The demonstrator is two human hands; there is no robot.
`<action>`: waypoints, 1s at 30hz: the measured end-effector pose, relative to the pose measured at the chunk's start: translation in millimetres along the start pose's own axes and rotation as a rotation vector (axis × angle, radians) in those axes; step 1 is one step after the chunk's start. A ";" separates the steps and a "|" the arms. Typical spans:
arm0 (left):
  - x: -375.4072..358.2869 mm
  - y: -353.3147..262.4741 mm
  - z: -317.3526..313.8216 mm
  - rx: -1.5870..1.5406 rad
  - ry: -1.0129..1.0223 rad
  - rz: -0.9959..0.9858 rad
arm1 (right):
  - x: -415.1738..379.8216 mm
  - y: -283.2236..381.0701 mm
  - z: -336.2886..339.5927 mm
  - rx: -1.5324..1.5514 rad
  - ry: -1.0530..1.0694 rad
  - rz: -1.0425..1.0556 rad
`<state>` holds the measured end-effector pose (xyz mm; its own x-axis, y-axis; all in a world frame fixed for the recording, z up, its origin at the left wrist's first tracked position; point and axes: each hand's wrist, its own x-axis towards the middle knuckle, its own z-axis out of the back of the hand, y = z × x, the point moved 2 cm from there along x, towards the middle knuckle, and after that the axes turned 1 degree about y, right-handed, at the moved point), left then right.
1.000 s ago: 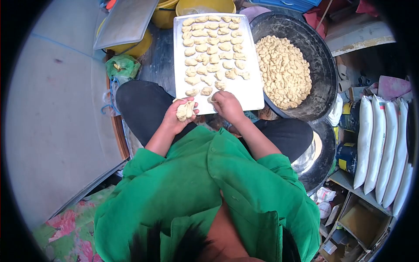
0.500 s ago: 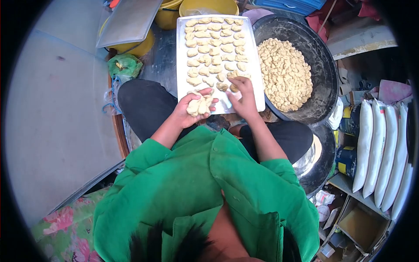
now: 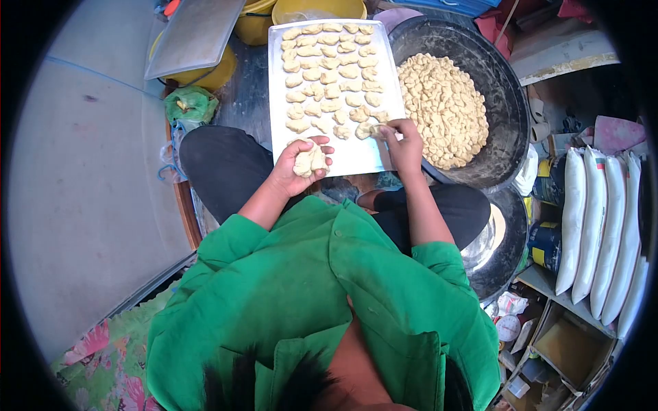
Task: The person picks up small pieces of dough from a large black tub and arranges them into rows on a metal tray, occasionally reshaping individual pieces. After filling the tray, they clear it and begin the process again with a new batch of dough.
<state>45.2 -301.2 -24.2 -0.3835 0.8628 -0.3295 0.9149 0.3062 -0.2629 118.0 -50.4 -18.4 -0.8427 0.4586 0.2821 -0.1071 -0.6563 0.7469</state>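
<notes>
My left hand (image 3: 291, 172) is closed around a soft lump of pale dough (image 3: 310, 159) above the tray's near left corner. The white rectangular tray (image 3: 343, 162) lies in front of me, bearing several rows of small dough pieces (image 3: 330, 91). At the near right of the rows, my right hand (image 3: 407, 145) has its thumb and fingers pinched on a dough piece (image 3: 379, 129) at the tray's surface. The fingertips partly hide that piece. Another dough piece (image 3: 363, 130) lies just left of it.
A big black tub (image 3: 504, 103) heaped with small dough pieces (image 3: 445, 109) stands right of the tray. Yellow buckets (image 3: 319, 9) are behind it. A green plastic bag (image 3: 190, 103) lies at left, and white filled sacks (image 3: 593, 226) stand at far right.
My right hand has moved right and its fingers have come together at a dough piece near the tray's right edge. My left hand still holds the dough lump. The view has shifted slightly.
</notes>
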 end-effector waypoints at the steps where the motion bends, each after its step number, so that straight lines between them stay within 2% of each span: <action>1: -2.3 1.0 -2.3 0.000 -0.001 0.000 | -1.8 -6.9 -3.6 -0.275 0.029 0.173; 3: -12.6 -0.7 -5.7 0.064 -0.194 -0.046 | -9.5 -11.9 -8.9 -0.319 -0.028 0.194; 4: -19.1 -1.8 -11.3 0.099 -0.226 -0.060 | -10.9 -4.1 -5.0 -0.386 -0.039 0.179; 7: -30.6 0.1 -0.1 0.103 -0.152 -0.055 | -15.1 17.9 0.3 -0.420 -0.034 0.149; 9: -29.6 5.8 16.5 0.100 -0.152 -0.017 | -16.3 43.9 -6.1 0.185 0.117 0.186; 11: -29.0 10.7 12.8 0.102 -0.146 0.024 | -27.3 95.2 -16.0 0.529 0.528 0.109; 13: -29.1 16.2 -18.2 0.037 -0.367 -0.069 | -38.9 127.9 -33.3 0.434 0.706 0.220; 14: -31.6 15.6 -28.9 0.018 -0.368 -0.055 | -41.8 124.8 -40.9 0.433 0.706 0.222; 16: -33.3 13.2 -5.0 0.044 -0.356 -0.071 | -43.2 107.4 -63.3 0.559 0.670 0.033; 17: -37.4 12.7 10.5 0.066 -0.352 -0.080 | -42.2 100.8 -70.2 0.562 0.679 0.036; 19: -48.5 6.8 17.0 0.057 -0.311 -0.102 | -33.3 88.0 -74.9 0.790 0.494 -0.246; 21: -59.8 0.2 20.3 0.065 -0.407 -0.234 | -30.8 78.6 -81.8 0.769 0.427 -0.222; 23: -69.3 -7.4 11.7 0.052 -0.438 -0.283 | -36.3 75.7 -91.7 0.129 0.361 0.353; 24: -72.2 -11.6 9.7 0.055 -0.380 -0.305 | -42.8 81.3 -95.5 0.004 0.366 0.417; 25: -74.4 -14.0 7.2 0.058 -0.326 -0.326 | -45.8 82.8 -97.4 0.004 0.368 0.417; 27: -72.3 -15.2 4.4 0.103 -0.404 -0.325 | -50.4 84.2 -103.7 -0.071 0.511 0.399; 29: -66.8 -15.1 0.5 0.469 -0.392 -0.148 | -39.7 106.0 -81.4 -0.004 0.517 0.352; 30: -62.2 -13.1 -6.2 0.548 -0.360 -0.082 | -34.9 115.8 -70.3 0.328 0.586 0.212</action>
<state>57.9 -356.4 5.3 -0.5542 0.6275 -0.5469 0.7212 0.0340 -0.6918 97.9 -184.6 15.9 -0.9832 -0.1177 0.1394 0.1774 -0.4392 0.8807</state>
